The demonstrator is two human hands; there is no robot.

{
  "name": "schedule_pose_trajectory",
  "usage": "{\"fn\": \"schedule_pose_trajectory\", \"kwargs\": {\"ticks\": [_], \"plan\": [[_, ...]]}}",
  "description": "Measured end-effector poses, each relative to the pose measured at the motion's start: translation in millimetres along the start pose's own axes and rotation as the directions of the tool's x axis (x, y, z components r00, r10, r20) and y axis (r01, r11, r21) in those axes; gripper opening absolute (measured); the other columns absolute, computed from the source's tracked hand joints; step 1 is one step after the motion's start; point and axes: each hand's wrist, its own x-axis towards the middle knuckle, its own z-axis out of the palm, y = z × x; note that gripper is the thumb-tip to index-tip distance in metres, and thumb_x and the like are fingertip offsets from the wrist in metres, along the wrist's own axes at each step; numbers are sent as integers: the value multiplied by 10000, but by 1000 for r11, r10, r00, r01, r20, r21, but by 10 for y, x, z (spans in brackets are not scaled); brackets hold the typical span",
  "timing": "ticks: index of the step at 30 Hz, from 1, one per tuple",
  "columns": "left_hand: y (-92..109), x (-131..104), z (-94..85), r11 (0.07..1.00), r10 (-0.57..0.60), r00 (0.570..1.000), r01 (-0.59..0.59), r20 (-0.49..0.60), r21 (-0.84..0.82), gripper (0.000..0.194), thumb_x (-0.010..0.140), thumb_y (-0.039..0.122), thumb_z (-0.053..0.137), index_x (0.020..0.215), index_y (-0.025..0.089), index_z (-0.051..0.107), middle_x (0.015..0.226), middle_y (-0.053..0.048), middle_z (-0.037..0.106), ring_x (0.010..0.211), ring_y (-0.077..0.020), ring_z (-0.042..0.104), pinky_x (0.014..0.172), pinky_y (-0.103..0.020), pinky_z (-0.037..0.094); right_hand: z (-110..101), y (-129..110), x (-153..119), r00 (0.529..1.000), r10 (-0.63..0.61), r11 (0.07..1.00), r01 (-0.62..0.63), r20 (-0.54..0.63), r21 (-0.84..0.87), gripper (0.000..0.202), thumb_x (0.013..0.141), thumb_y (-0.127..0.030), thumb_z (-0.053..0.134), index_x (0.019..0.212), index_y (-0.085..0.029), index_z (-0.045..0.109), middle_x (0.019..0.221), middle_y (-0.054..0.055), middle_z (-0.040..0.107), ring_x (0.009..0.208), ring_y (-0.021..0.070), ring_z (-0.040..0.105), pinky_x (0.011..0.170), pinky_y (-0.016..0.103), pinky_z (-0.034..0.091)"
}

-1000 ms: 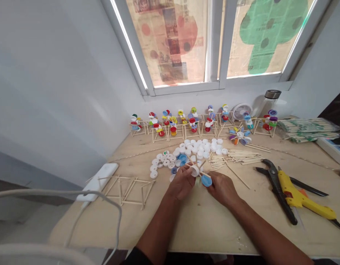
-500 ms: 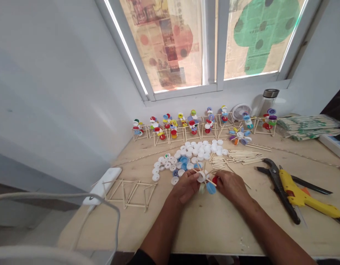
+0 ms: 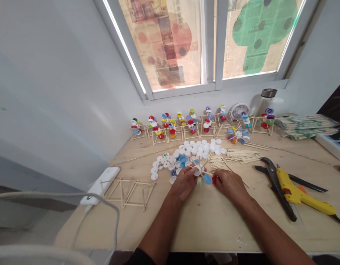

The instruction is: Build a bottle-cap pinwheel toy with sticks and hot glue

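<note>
Caps (image 3: 203, 148) and sticks (image 3: 243, 155) lay beyond my left hand (image 3: 185, 183), pinching a spoked hub (image 3: 197, 170); my right hand (image 3: 229, 184) pinched a red cap (image 3: 214, 179), partly hidden from me.

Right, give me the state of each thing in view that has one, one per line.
Stick wheel: held, some spokes bare
Left hand: closed on that wheel
Right hand: pinching red cap
White caps: loose, bunched
Left stick frame: assembled, no wheel
Pliers: lying, handles spread
Glue gun: lying on its side
Bottle: upright, lid on
Fan: upright, running unclear
Stick bundles: bagged
</note>
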Motion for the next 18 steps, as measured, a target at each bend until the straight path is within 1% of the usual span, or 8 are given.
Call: {"fn": "schedule_pose_trajectory", "kwargs": {"ticks": [6, 12, 16, 18], "plan": [[17, -33, 76, 1000, 5, 1000, -4, 5, -9, 284, 654, 291, 775, 848, 116, 665, 875, -119, 717, 880, -253, 670, 779, -336, 518, 39, -10, 6, 1000, -27, 999, 27, -14, 23, 191, 837, -158, 455, 829, -207, 639, 894, 59, 690, 830, 188, 607, 623, 262, 321], [34, -51, 96, 999, 27, 1000, -27, -4, -19, 268, 663, 304, 764, 823, 114, 664, 879, -120, 712, 884, -256, 666, 788, -345, 515, 41, 5, -7, 997, -77, 994, 78, -23, 75, 190, 856, -194, 449, 891, -210, 634, 918, 46, 676, 857, 172, 595, 674, 252, 345], [47, -62, 99, 997, 61, 998, -62, -28, -39, 243, 673, 304, 755, 816, 139, 647, 881, -96, 713, 855, -239, 670, 785, -347, 512, -7, 9, -29, 989, -148, 982, 147, -2, 116, 177, 869, -273, 472, 934, -217, 627, 918, 34, 661, 888, 162, 586, 732, 246, 365], [52, -63, 102, 996, 76, 996, -78, -39, -48, 229, 679, 304, 749, 810, 149, 642, 877, -88, 712, 859, -237, 669, 788, -350, 510, -21, 0, -39, 983, -184, 976, 181, 16, 121, 179, 842, -317, 525, 962, -222, 619, 958, 41, 651, 938, 178, 574, 746, 253, 370]]}}
